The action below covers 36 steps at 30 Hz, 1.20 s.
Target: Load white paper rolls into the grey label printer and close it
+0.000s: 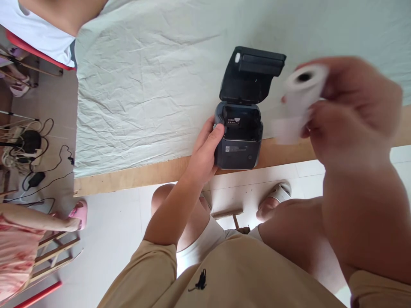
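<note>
A dark portable label printer [239, 155] lies at the table's front edge with its lid [245, 83] swung up and back. Its paper bay shows no roll inside, only a small printed label on the inner wall. My left hand [207, 147] wraps the printer's left side, thumb on top by the bay. To the right of the printer, my right hand [349, 102] is raised and grips a white paper roll [305, 87] with a dark core hole. A loose end of paper hangs down from the roll. Motion blurs this hand and the roll.
A pale green wrinkled cloth [144, 94] covers the wooden table [135, 174]. Another person's arm [70, 13] rests at the upper left. Cables and an adapter [36, 179] lie on the floor at left, near a pink slipper [81, 214] and a wooden stool [53, 256].
</note>
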Motion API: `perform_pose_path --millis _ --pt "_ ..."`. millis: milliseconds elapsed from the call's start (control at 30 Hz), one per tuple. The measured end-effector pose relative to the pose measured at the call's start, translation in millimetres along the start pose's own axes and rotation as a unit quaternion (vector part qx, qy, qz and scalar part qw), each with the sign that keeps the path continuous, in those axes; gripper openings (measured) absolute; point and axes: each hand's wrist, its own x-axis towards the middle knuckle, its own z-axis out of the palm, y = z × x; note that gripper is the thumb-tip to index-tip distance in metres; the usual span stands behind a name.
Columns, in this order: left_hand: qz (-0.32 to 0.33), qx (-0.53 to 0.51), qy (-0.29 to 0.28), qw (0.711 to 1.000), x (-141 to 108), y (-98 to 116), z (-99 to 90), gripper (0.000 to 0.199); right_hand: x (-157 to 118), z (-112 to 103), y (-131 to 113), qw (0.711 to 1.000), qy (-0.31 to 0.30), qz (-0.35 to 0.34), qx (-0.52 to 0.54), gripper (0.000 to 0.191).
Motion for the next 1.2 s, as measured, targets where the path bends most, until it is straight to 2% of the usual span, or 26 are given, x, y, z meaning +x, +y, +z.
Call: perform_pose_path --millis 67,100,167,267,333,467,533,600,667,700,800,900,1000,1133,1200 --pt "-0.007 -0.011 0.007 1.0 0.4 -0.4 0.8 0.044 -0.2 3.1 12.7 0.997 0.062 0.031 0.019 0.02" --pt "-0.009 -0.013 0.007 1.0 0.4 -0.6 0.8 0.044 -0.9 5.5 20.9 0.997 0.069 0.03 0.008 0.015" --pt "-0.009 -0.01 0.009 1.0 0.4 -1.1 0.1 0.045 -3.0 10.2 37.8 0.997 0.058 -0.007 -0.057 0.014" --pt "-0.011 -0.002 0.012 1.0 0.6 -1.6 -1.3 0.046 -5.9 13.6 55.8 0.981 0.039 -0.068 -0.178 0.017" --pt "-0.011 0.004 0.012 1.0 0.7 -1.4 -1.8 0.048 -7.3 13.2 59.8 0.973 0.013 -0.07 -0.221 0.021" --pt "-0.005 0.005 0.006 1.0 0.8 -1.0 -2.0 0.046 -10.6 7.1 51.4 0.969 -0.023 -0.047 -0.241 0.046" --pt "0.001 0.001 -0.003 1.0 1.0 -1.7 -2.4 0.044 -11.0 -2.2 46.9 0.962 0.011 -0.085 -0.261 0.048" --pt "0.01 -0.002 -0.01 1.0 1.1 -2.8 -3.0 0.042 -9.0 -16.9 49.6 0.939 0.08 -0.157 -0.296 0.041" --pt "0.018 -0.003 -0.011 1.0 1.5 -4.0 -3.6 0.037 -4.8 -33.3 61.6 0.91 0.135 -0.216 -0.327 0.04" --pt "0.022 -0.003 -0.011 1.0 1.8 -4.5 -3.8 0.035 -2.5 -40.1 70.0 0.905 0.151 -0.22 -0.331 0.046" --pt "0.024 0.001 -0.01 1.0 3.4 -5.2 -3.9 0.032 2.8 -49.2 93.2 0.922 0.124 -0.121 -0.346 0.061" --pt "0.025 0.004 -0.008 1.0 5.3 -5.4 -3.6 0.033 5.6 -44.6 100.8 0.937 0.091 -0.044 -0.336 0.06" --pt "0.03 0.013 0.0 0.999 5.8 -5.6 -3.7 0.036 7.2 -39.5 95.0 0.94 0.088 -0.02 -0.329 0.056" --pt "0.034 0.025 0.007 0.999 4.9 -6.2 -4.7 0.044 7.1 -38.7 85.5 0.95 0.03 0.014 -0.31 0.056" --pt "0.036 0.026 0.007 0.999 5.1 -7.0 -5.5 0.044 6.5 -38.8 84.0 0.951 0.025 0.006 -0.307 0.056"
